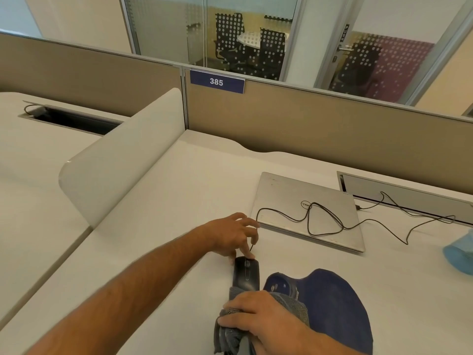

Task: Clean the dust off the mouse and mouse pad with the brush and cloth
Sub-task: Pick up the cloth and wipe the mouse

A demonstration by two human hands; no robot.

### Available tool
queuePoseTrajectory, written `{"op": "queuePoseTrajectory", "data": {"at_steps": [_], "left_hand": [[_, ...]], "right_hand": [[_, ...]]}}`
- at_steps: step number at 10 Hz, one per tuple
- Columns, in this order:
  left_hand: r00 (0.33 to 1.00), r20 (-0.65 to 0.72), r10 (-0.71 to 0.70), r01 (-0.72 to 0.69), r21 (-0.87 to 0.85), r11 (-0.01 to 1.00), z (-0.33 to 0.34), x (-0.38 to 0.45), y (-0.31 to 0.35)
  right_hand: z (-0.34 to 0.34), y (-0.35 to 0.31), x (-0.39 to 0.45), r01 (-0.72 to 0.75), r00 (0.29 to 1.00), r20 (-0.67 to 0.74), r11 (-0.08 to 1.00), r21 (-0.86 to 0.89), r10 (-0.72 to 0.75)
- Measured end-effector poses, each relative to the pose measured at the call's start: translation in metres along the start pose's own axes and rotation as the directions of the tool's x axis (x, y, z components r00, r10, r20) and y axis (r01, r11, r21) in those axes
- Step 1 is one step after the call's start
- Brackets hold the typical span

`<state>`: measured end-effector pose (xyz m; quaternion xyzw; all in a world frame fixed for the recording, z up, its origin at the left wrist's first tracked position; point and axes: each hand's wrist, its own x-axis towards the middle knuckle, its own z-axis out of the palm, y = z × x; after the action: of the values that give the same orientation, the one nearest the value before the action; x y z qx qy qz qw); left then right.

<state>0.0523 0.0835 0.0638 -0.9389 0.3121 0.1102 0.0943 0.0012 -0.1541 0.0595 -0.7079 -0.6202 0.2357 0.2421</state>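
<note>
Mouse steadied at its front and wiped at its rear on the tabletop (179, 190).

A closed laptop (307, 208) with a looped cable (322, 221) lies at 1 o'clock of the mouse (246, 275); a blue object (459, 254) sits at 3 o'clock. The mouse lies just left of the mouse pad (335, 303), long axis toward 12 o'clock. The left hand (234, 233) has its fingers (245, 252) pinched on the front end. A grey cloth (230, 331) is gripped by the curled right hand (266, 321) over the rear.
</note>
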Motion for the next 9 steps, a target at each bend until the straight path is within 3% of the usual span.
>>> {"op": "queuePoseTrajectory", "data": {"at_steps": [3, 5, 9], "left_hand": [[0.998, 0.017, -0.068, 0.069, -0.05, 0.996, -0.002, -0.004, 0.004], [0.999, 0.037, -0.012, 0.013, -0.039, 0.999, -0.004, -0.007, 0.015], [0.987, 0.127, 0.1, -0.123, 0.184, 0.975, -0.024, 0.018, 0.012]], "right_hand": [[-0.014, -0.007, 0.002, -0.104, 0.994, -0.009, 0.992, 0.074, 0.105], [-0.051, -0.003, -0.014, -0.211, 0.977, -0.021, 0.962, -0.176, 0.21], [-0.031, 0.025, 0.003, -0.137, 0.989, -0.004, 0.898, -0.419, 0.149]]}}
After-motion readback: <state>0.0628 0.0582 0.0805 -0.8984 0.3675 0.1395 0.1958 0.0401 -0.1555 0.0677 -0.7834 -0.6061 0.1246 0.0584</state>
